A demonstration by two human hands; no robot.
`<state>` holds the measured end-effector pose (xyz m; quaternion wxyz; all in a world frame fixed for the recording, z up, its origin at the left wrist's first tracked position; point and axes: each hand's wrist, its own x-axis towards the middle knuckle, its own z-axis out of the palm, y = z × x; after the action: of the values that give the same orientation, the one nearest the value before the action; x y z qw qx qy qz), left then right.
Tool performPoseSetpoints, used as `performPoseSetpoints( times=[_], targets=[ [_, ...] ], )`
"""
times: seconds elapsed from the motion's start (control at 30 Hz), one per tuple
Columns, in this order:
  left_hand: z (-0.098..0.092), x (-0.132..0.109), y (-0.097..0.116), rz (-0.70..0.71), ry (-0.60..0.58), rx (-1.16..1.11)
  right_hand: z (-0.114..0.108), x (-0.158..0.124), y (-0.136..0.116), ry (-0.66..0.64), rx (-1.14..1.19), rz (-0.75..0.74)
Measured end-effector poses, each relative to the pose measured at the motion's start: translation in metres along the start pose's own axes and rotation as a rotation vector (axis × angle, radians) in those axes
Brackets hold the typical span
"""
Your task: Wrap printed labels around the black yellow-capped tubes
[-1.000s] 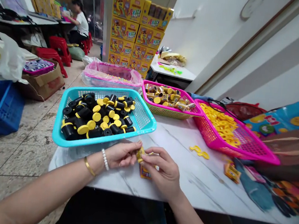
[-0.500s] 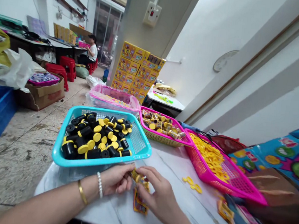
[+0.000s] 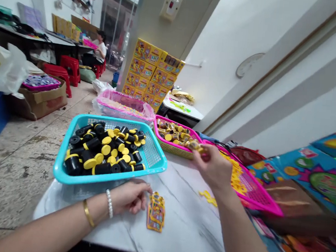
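My right hand (image 3: pixel 216 168) pinches a small canister (image 3: pixel 195 145) with a yellow printed wrap, over the near right end of a pink basket (image 3: pixel 199 136) of similar wrapped canisters. On the marble-patterned table, my left hand (image 3: pixel 131 197) rests with its fingers curled and nothing visible in them. Its index fingertip is at the upper left edge of a small overlapping stack of yellow printed labels (image 3: pixel 156 214); whether it touches them I cannot tell. Behind that hand stands a turquoise basket (image 3: pixel 159 157) holding many black canisters (image 3: pixel 89 160) with yellow lids.
Yellow ring-shaped pieces (image 3: pixel 236 176) fill a pink basket (image 3: pixel 264 192) on the right; several lie loose (image 3: pixel 207 198) on the table (image 3: pixel 182 226). Behind are a pink lined basket (image 3: pixel 105 98) and stacked yellow boxes (image 3: pixel 152 75). A person (image 3: pixel 99 50) sits far left.
My right hand has left the labels and moved up and right to the pink basket with a wrapped canister. My left hand has stayed near the labels, which are now uncovered.
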<state>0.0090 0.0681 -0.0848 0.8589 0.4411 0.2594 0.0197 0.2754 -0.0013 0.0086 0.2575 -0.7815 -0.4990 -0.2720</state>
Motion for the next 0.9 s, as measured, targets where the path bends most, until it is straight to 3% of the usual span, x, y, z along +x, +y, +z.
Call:
performPoseSetpoints(
  times=[0.13,0.33,0.5,0.63,0.77,0.9],
  targets=[
    [0.002,-0.001,-0.001,0.037,-0.031,0.043,0.029,0.061,0.053,-0.221,-0.056,0.080],
    [0.000,0.002,-0.005,0.040,-0.076,0.081,0.073,0.076,0.087,-0.441,0.011,0.087],
    [0.000,0.003,-0.005,0.061,-0.058,0.105,0.090,0.096,0.099,-0.455,0.018,0.167],
    [0.001,-0.001,0.002,0.044,-0.031,0.153,0.094,0.106,0.090,-0.368,0.008,0.238],
    [-0.001,-0.003,0.006,0.066,0.020,0.205,0.077,0.075,0.067,-0.179,0.043,0.228],
    [-0.002,-0.003,0.005,0.113,0.088,0.274,0.035,-0.015,0.026,-0.111,0.159,0.094]
  ],
)
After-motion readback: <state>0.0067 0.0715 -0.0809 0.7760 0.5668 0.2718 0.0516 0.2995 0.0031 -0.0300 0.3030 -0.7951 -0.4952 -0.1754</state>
